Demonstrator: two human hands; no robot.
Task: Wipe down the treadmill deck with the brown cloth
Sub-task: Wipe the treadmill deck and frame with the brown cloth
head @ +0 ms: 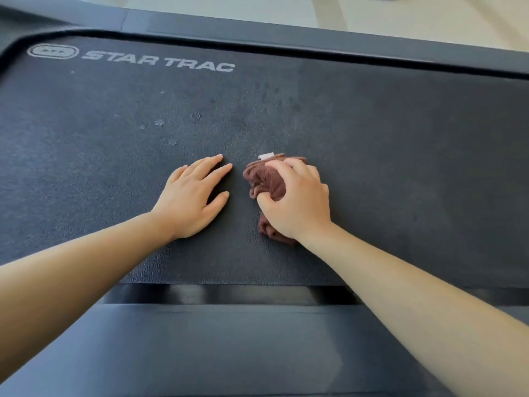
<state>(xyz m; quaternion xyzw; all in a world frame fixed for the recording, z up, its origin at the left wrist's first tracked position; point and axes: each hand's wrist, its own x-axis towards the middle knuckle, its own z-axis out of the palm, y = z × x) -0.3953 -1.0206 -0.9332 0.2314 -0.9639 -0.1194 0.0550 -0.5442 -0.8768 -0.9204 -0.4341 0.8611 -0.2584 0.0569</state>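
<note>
The brown cloth (pixel 264 181) sits bunched mid-deck on the treadmill deck (pixel 400 167), right hand (pixel 297 199) curled over it for scrubbing pressure. Left hand (pixel 191 193) lies flat, fingers straight, holding nothing (probably bracing), just beside the cloth.

Both bare forearms reach forward over the near edge of the deck (pixel 400 156), side by side. The left hand (pixel 192 196) lies palm down, fingers straight and slightly spread, flat on it. Just beside it, the right hand (pixel 297 199) is curled, knuckles up, fingers and thumb gripping the bunched cloth (pixel 266 179).
</note>
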